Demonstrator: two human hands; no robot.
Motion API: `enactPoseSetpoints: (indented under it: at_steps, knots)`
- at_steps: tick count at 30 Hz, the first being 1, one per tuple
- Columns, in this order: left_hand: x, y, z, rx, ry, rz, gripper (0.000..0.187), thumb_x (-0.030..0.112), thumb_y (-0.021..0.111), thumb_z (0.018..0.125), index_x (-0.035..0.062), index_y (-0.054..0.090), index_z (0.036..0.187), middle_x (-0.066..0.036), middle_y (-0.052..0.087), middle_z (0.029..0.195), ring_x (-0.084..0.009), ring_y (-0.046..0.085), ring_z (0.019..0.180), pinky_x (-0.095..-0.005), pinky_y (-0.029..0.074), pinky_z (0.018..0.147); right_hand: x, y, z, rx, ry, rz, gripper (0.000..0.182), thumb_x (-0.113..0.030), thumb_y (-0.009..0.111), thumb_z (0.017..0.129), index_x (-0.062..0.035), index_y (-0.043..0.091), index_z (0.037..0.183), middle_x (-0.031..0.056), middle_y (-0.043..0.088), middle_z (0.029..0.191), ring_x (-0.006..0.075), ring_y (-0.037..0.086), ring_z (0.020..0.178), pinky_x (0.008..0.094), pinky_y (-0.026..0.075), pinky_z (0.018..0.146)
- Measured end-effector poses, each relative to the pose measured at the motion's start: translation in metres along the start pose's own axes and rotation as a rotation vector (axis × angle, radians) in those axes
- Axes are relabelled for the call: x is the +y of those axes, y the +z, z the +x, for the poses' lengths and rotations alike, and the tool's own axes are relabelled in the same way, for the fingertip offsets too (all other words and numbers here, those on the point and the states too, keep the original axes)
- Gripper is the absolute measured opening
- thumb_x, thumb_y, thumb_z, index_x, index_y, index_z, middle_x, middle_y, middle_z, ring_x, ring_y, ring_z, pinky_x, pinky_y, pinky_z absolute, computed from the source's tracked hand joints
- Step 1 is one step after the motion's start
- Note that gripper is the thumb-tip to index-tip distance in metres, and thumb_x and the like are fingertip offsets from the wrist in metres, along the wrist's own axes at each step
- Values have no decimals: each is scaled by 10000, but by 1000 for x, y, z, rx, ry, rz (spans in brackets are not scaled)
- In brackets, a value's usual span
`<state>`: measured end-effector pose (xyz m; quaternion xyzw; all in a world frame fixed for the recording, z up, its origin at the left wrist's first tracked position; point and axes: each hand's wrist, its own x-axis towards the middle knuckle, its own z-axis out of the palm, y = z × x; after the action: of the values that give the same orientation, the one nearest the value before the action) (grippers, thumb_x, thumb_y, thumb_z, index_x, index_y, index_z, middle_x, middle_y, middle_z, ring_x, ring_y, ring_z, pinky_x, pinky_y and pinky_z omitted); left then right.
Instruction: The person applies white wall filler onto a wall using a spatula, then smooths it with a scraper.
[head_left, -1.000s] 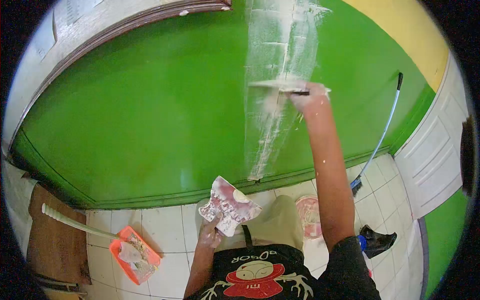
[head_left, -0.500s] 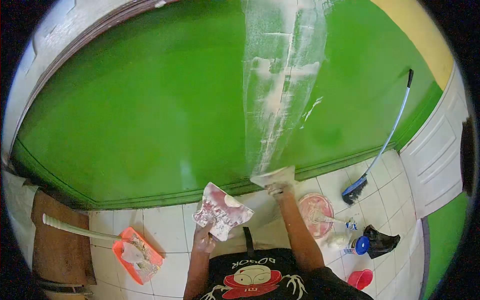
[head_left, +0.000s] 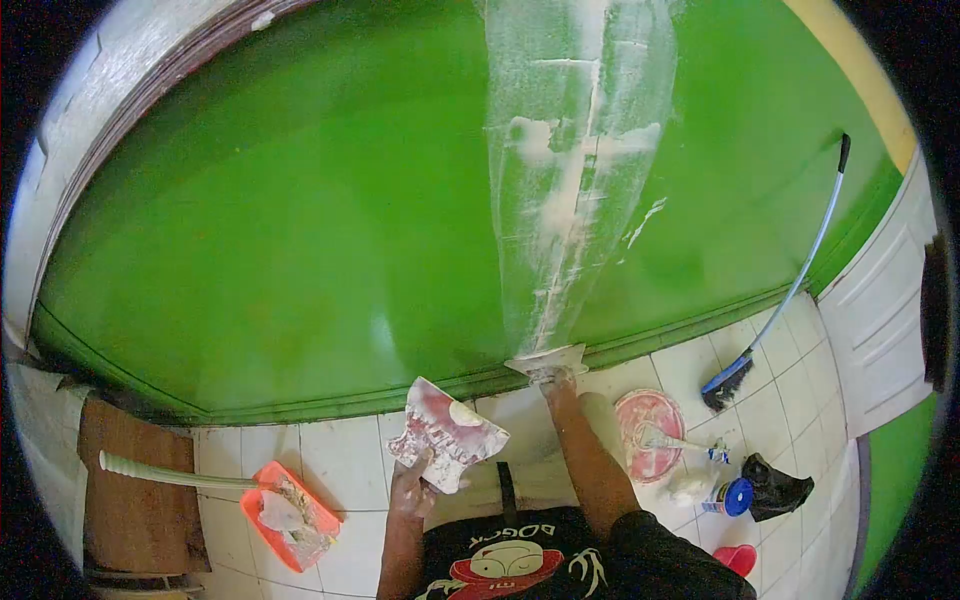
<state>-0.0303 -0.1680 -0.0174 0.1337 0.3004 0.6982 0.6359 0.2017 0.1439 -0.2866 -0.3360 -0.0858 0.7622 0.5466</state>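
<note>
The person's left hand [head_left: 413, 488] pinches the lower edge of a paste-smeared reddish plate [head_left: 437, 428], while the right hand [head_left: 551, 379] grips a pale spreader [head_left: 552, 358] just beyond its fingers, at the foot of the white strip [head_left: 572, 200] on the green wall [head_left: 300, 220].

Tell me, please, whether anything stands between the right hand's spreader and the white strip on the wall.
Nothing visible does: the right hand holds the spreader at the lower end of the white strip.

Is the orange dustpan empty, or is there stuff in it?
Not empty: pale scraps lie inside the orange dustpan. Seen from above, how deep they are I cannot tell.
</note>
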Motion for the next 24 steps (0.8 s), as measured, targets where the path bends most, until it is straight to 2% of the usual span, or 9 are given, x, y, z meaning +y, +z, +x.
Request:
enactPoseSetpoints:
  at_steps: [9, 10, 11, 13, 14, 18, 20, 22, 24]
  knots:
    - [1, 1, -1, -12, 15, 10, 511, 102, 561, 914, 77, 342, 1375, -167, 504, 1294, -364, 560, 1136, -606, 579, 695, -36, 88, -25, 116, -167, -4, 289, -103, 623, 795, -61, 571, 1076, 153, 589, 1034, 338, 581, 956, 497, 492, 844]
    - [2, 0, -1, -19, -3, -13, 509, 95, 559, 912, 72, 344, 1372, -168, 508, 1291, -362, 564, 1131, -599, 582, 695, -43, 96, -30, -199, -237, 63, 222, -117, 681, 742, -52, 623, 947, 166, 623, 937, 356, 595, 908, 474, 503, 807]
    - [2, -2, -1, -28, -22, -36, 506, 88, 557, 910, 68, 346, 1370, -168, 512, 1287, -360, 568, 1127, -591, 584, 695, -51, 100, -41, -204, -243, 62, 222, -117, 681, 742, -52, 623, 947, 166, 623, 937, 356, 595, 908, 474, 503, 807]
    - [0, -4, 0, -48, 0, -39, 504, 82, 554, 909, 71, 348, 1369, -169, 516, 1284, -357, 570, 1125, -593, 583, 699, -89, 160, -111, -76, -1262, -1455, 151, -84, 696, 710, -47, 642, 845, 156, 639, 843, 322, 615, 842, 450, 512, 798]
    - [-1, -6, 0, -63, 22, -43, 502, 76, 551, 908, 73, 350, 1368, -169, 520, 1281, -355, 572, 1124, -594, 582, 704, -97, 169, -103, -49, -1131, -1388, 178, -72, 708, 699, -46, 647, 864, 149, 647, 846, 303, 622, 824, 438, 517, 784]
    - [4, 0, -8, -74, -15, -46, 490, 62, 553, 900, 71, 375, 1356, -152, 543, 1252, -346, 573, 1123, -603, 561, 774, -144, 254, -123, -204, -557, -427, 256, -100, 759, 683, -23, 670, 911, 156, 671, 909, 259, 648, 817, 365, 529, 739]
    - [2, -6, -6, -79, -26, -70, 482, 59, 550, 902, 71, 382, 1353, -146, 546, 1249, -334, 576, 1122, -575, 556, 814, -174, 289, -112, -252, -686, -528, 281, -135, 779, 688, -17, 675, 921, 153, 677, 918, 241, 652, 810, 347, 532, 734]
    - [2, -9, -7, -80, -37, -89, 475, 55, 547, 903, 71, 388, 1351, -140, 548, 1246, -322, 578, 1121, -547, 551, 855, -192, 313, -103, -304, -969, -820, 307, -175, 793, 696, -16, 676, 930, 154, 673, 919, 240, 652, 804, 352, 537, 730]
    - [2, -9, -5, -123, 17, -79, 468, 60, 544, 910, 66, 389, 1351, -134, 549, 1247, -296, 584, 1115, -492, 539, 901, -221, 374, -161, -254, -982, -1109, 292, -129, 692, 777, 12, 624, 1024, 173, 636, 1036, 255, 612, 943, 391, 506, 853]
